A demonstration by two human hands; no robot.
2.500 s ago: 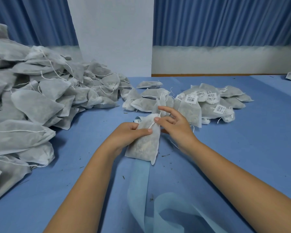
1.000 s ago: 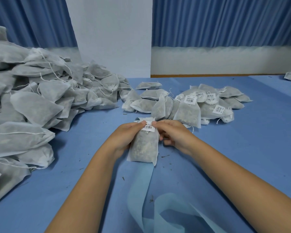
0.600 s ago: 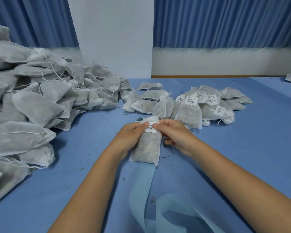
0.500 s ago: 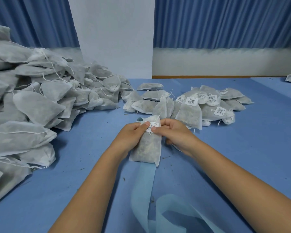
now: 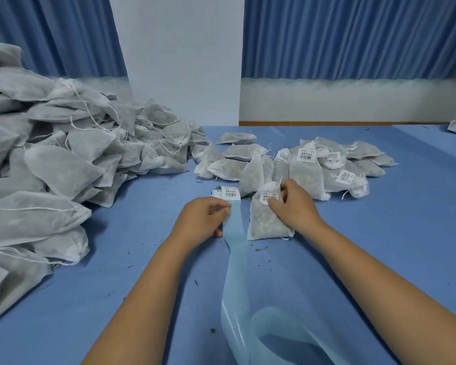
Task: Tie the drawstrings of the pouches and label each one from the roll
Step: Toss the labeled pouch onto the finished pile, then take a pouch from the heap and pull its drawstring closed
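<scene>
pouch (image 5: pixel 267 217): flat at table centre, label (image 5: pixel 268 198) on its far end.
right hand (image 5: pixel 292 206): grasping the pouch top, fingertip on the label.
left hand (image 5: pixel 203 219): pinching the label strip (image 5: pixel 236 233), just left of the pouch.
open room: bare table (image 5: pixel 379 246) near right; unlabelled heap (image 5: pixel 50 154) crowds the left edge, labelled pile (image 5: pixel 327 167) just beyond.

I see one grey pouch (image 5: pixel 263 219) lying flat, neck gathered, a barcode label (image 5: pixel 268 198) near its top. Just beside it, the blue liner strip (image 5: pixel 234 233) carries more labels (image 5: pixel 229 193).

— By our right hand (image 5: pixel 295 209) we see a grey-white pouch (image 5: pixel 263 222), its label (image 5: pixel 267 198) white with black bars.
— And at our left hand (image 5: pixel 200 222) we find a pale blue strip (image 5: pixel 236 227) on the deeper blue tablecloth (image 5: pixel 379 219).
</scene>
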